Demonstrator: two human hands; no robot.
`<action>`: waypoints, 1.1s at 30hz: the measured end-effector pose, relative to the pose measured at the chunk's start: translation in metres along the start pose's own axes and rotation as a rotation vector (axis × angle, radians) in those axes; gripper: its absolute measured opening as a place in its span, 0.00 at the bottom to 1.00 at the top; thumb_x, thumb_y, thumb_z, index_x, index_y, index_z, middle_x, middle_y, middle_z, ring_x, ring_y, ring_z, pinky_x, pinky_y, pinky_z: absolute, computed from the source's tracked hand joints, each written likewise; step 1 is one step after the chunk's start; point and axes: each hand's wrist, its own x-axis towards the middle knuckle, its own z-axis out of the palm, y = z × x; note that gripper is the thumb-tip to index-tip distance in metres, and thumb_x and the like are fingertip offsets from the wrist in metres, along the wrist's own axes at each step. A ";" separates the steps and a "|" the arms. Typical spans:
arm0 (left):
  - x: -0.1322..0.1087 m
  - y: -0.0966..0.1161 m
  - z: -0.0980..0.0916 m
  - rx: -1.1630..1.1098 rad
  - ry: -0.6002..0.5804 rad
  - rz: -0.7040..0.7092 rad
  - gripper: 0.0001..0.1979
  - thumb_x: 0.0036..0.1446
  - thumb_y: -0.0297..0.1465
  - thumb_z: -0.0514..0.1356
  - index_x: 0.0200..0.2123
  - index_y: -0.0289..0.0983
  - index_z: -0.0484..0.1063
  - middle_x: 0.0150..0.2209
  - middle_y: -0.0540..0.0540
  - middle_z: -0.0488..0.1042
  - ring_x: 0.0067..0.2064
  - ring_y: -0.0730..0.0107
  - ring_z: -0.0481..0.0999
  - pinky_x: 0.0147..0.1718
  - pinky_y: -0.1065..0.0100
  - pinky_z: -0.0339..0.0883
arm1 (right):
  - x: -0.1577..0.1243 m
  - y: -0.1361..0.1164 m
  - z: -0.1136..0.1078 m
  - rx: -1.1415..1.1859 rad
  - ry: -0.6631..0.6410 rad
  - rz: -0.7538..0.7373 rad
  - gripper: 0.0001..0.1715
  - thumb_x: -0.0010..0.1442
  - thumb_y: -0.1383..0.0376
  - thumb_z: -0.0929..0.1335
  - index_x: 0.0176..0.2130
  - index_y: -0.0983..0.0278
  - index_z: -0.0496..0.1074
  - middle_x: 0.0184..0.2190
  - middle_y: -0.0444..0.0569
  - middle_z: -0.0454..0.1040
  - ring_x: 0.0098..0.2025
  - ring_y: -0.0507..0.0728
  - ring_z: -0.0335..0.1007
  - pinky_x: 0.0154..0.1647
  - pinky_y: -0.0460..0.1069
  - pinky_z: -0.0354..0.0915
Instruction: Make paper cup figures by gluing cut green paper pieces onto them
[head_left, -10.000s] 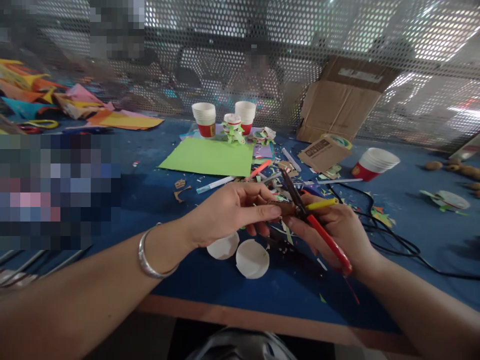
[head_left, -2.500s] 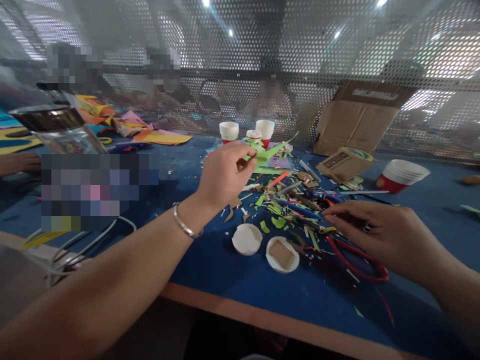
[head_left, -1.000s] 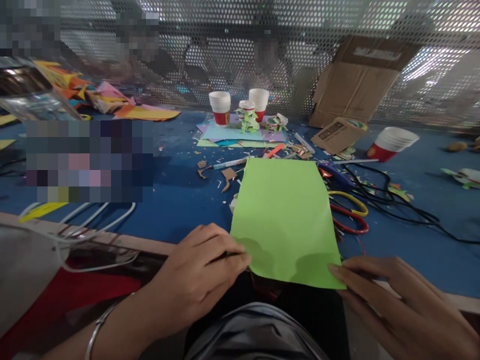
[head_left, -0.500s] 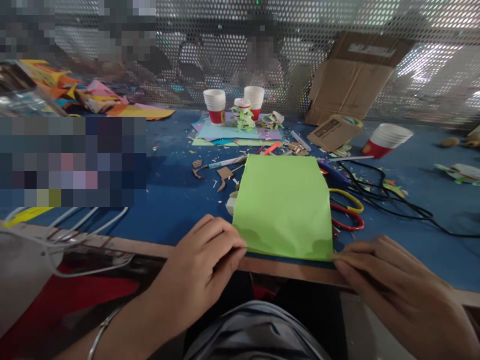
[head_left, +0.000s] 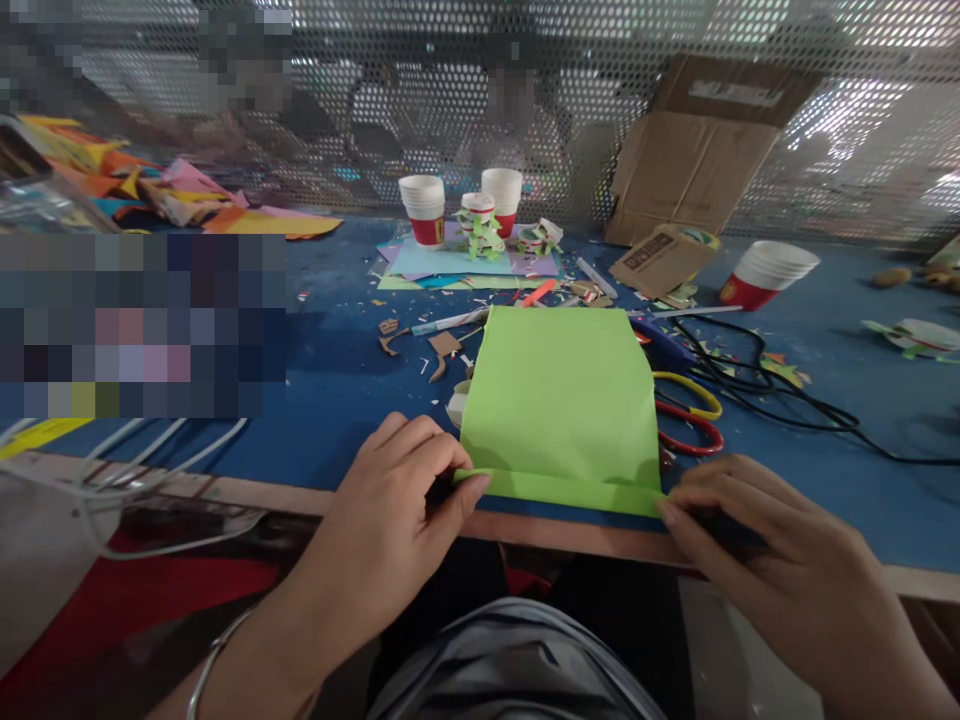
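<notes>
A sheet of light green paper (head_left: 562, 400) lies in front of me at the table's near edge. Its near side is turned up into a narrow folded strip. My left hand (head_left: 409, 510) pinches the left end of that strip between thumb and fingers. At the strip's right end, my right hand (head_left: 765, 540) grips the corner, thumb against fingertips. Just right of the paper are the scissors' yellow and red handles (head_left: 694, 432); their blades are hidden.
Paper cups (head_left: 424, 212) and small green-and-white paper pieces stand on coloured sheets at the back. A tilted cup stack (head_left: 772, 272) and black cable (head_left: 795, 400) lie right. Cardboard (head_left: 694, 150) leans on the perforated screen. A white wire rack (head_left: 161, 470) is at left.
The paper's near edge has been lifted and folded over, so a raised strip now shows. Both hands have moved slightly up with it, still holding its ends.
</notes>
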 end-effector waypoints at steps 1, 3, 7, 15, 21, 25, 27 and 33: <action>0.000 0.000 0.000 -0.001 0.000 -0.007 0.10 0.67 0.31 0.60 0.31 0.38 0.68 0.33 0.47 0.72 0.38 0.62 0.66 0.38 0.61 0.59 | 0.001 0.000 0.000 -0.002 -0.001 0.001 0.05 0.66 0.64 0.70 0.35 0.58 0.72 0.35 0.46 0.75 0.37 0.56 0.74 0.37 0.50 0.70; 0.001 0.001 0.000 0.000 0.000 -0.015 0.11 0.67 0.32 0.60 0.30 0.38 0.68 0.32 0.48 0.72 0.38 0.63 0.66 0.37 0.61 0.59 | 0.002 0.000 0.001 -0.008 -0.006 -0.002 0.05 0.66 0.64 0.70 0.35 0.58 0.72 0.34 0.46 0.75 0.37 0.56 0.74 0.37 0.50 0.70; 0.003 0.001 0.000 0.014 -0.008 -0.024 0.12 0.67 0.32 0.61 0.29 0.39 0.67 0.31 0.48 0.71 0.36 0.63 0.65 0.36 0.61 0.59 | 0.003 0.000 0.000 -0.018 -0.020 0.000 0.06 0.66 0.64 0.70 0.34 0.58 0.72 0.33 0.46 0.75 0.36 0.56 0.74 0.35 0.50 0.69; 0.003 0.000 -0.001 0.004 -0.031 -0.022 0.10 0.66 0.31 0.61 0.30 0.39 0.67 0.32 0.49 0.71 0.37 0.62 0.65 0.37 0.61 0.58 | 0.003 -0.002 0.000 0.009 -0.025 0.009 0.08 0.66 0.65 0.69 0.33 0.59 0.70 0.33 0.45 0.73 0.35 0.55 0.72 0.35 0.50 0.68; 0.003 -0.001 -0.001 -0.031 -0.030 0.007 0.04 0.67 0.31 0.60 0.37 0.40 0.71 0.36 0.48 0.73 0.40 0.61 0.65 0.40 0.60 0.58 | 0.004 -0.003 0.000 0.011 -0.020 0.009 0.08 0.66 0.65 0.69 0.34 0.59 0.70 0.33 0.45 0.73 0.35 0.55 0.71 0.35 0.50 0.68; 0.004 0.002 -0.001 -0.012 -0.039 0.066 0.05 0.67 0.28 0.59 0.41 0.41 0.75 0.41 0.47 0.75 0.44 0.60 0.66 0.43 0.58 0.58 | 0.004 -0.004 0.001 0.005 -0.012 -0.002 0.05 0.66 0.63 0.71 0.37 0.58 0.71 0.34 0.46 0.74 0.38 0.57 0.72 0.37 0.51 0.69; 0.007 0.006 -0.002 -0.011 -0.064 0.095 0.08 0.67 0.26 0.59 0.43 0.42 0.76 0.42 0.48 0.76 0.45 0.60 0.67 0.43 0.58 0.56 | 0.004 -0.006 0.001 0.028 -0.029 -0.006 0.04 0.66 0.62 0.71 0.38 0.58 0.72 0.35 0.46 0.74 0.39 0.57 0.72 0.37 0.51 0.69; 0.018 0.021 -0.001 -0.092 -0.167 0.119 0.02 0.66 0.31 0.63 0.41 0.43 0.77 0.39 0.52 0.76 0.44 0.64 0.72 0.41 0.59 0.52 | 0.005 -0.012 0.004 0.113 -0.030 -0.001 0.04 0.67 0.65 0.70 0.37 0.57 0.74 0.34 0.46 0.74 0.38 0.56 0.72 0.38 0.50 0.68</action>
